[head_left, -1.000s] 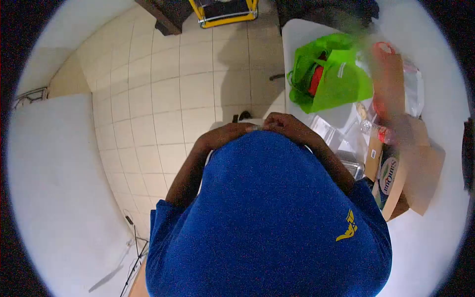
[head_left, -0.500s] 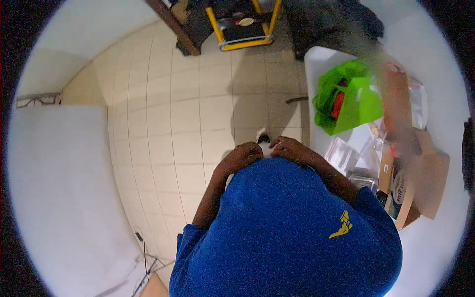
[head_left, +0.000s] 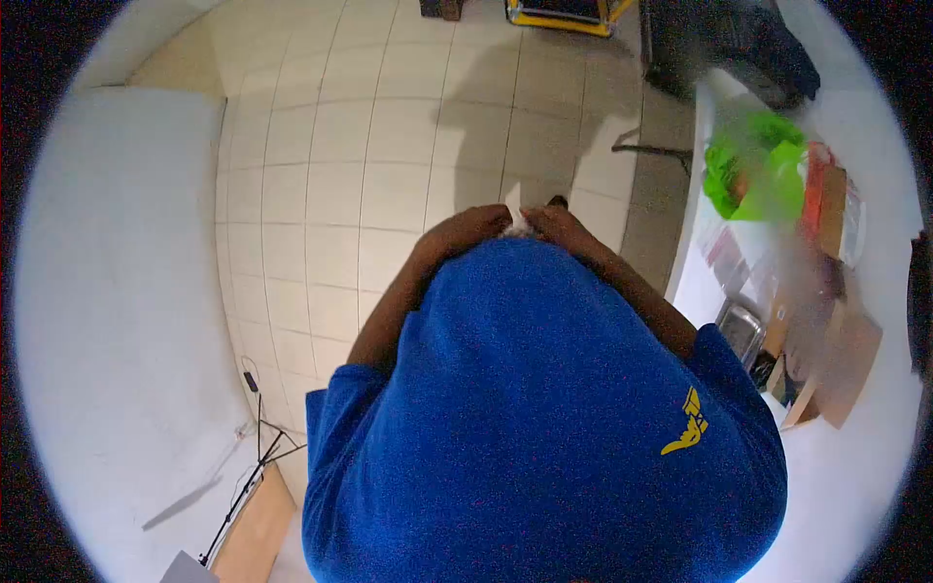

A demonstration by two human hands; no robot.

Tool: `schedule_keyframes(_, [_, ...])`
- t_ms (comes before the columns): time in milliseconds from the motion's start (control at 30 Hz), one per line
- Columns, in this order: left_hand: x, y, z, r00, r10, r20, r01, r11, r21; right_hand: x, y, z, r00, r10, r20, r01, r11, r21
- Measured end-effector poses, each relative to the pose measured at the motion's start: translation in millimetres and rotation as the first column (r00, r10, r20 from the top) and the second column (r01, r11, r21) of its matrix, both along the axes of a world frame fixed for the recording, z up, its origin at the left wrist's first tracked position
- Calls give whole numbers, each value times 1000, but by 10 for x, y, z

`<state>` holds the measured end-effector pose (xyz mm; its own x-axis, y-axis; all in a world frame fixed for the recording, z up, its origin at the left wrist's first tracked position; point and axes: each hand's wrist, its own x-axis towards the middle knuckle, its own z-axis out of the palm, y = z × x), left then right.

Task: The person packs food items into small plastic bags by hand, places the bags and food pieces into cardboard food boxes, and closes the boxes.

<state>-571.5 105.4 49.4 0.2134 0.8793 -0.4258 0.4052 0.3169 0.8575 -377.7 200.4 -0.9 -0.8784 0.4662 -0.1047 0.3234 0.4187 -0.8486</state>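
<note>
My left hand (head_left: 478,222) and my right hand (head_left: 552,227) are close together in front of my belly, at the hem of my blue T-shirt (head_left: 544,389). The fingers of both are curled inward, the tips nearly meeting. A small white piece (head_left: 516,200) shows between the fingertips; its kind is unclear. Just beyond the right hand, a dark tip (head_left: 557,201) peeks out, perhaps part of a shoe. The shirt and the backs of the hands hide most of what the fingers grip.
At right, a white table (head_left: 688,262) bears a green bag (head_left: 724,180), a metal tray (head_left: 742,328) and an open cardboard box (head_left: 847,364). A yellow-framed stool (head_left: 564,24) stands ahead on the tiled floor (head_left: 330,194). A black stand (head_left: 260,457) and a cable are at lower left.
The view has shifted, so the stool slides up toward the top edge and the table moves right. My hands stay together at the shirt hem; the white piece shows more between them.
</note>
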Motion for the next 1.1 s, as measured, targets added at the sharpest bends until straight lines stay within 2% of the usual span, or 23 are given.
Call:
schedule_keyframes(33, [-100,-48,18,998,-61,-5,61,996,-60,-68,-138,40,1000,-20,23,20,1000,-6])
schedule_keyframes(67, [-169,-135,-73,997,-35,71,45,989,-142,-202,-166,380,980,-30,196,70,976,-204])
schedule_keyframes(100, [-235,-212,-128,992,-118,37,122,983,-137,-278,-240,548,934,-3,358,152,909,-388])
schedule_keyframes(133, [-295,-284,-176,979,-204,4,202,970,-133,-300,-361,451,920,-4,391,186,884,-429])
schedule_keyframes(167, [-345,-378,-205,957,-287,-32,281,951,-130,-287,-537,349,942,-48,332,191,891,-412])
schedule_keyframes(267, [-472,-556,-66,941,-337,10,334,928,-166,-305,-902,229,970,-112,215,190,901,-389])
schedule_keyframes(400, [-544,-748,1,929,-366,57,370,911,-180,-400,-1107,368,974,-59,219,144,907,-395])
schedule_keyframes(467, [-551,-800,4,921,-383,75,391,902,-185,-422,-1232,330,965,-106,239,201,883,-423])
schedule_keyframes(533, [-543,-818,22,912,-400,88,410,893,-186,-435,-1346,247,938,-198,285,321,808,-494])
schedule_keyframes(600, [-502,-805,22,904,-417,98,428,885,-183,-265,-1525,-338,962,-221,161,273,794,-543])
schedule_keyframes(633, [-481,-795,20,899,-424,106,437,881,-181,-267,-1526,-329,967,-234,100,249,788,-563])
schedule_keyframes(700, [-415,-748,29,887,-444,129,461,871,-172,-143,-1535,-78,979,-162,123,202,848,-490])
schedule_keyframes(833, [-273,-654,70,863,-477,168,500,854,-143,58,-1566,238,979,-148,139,199,837,-510])
schedule_keyframes(1100, [212,-589,127,858,-473,201,498,862,-97,533,-1612,70,963,-222,150,267,835,-482])
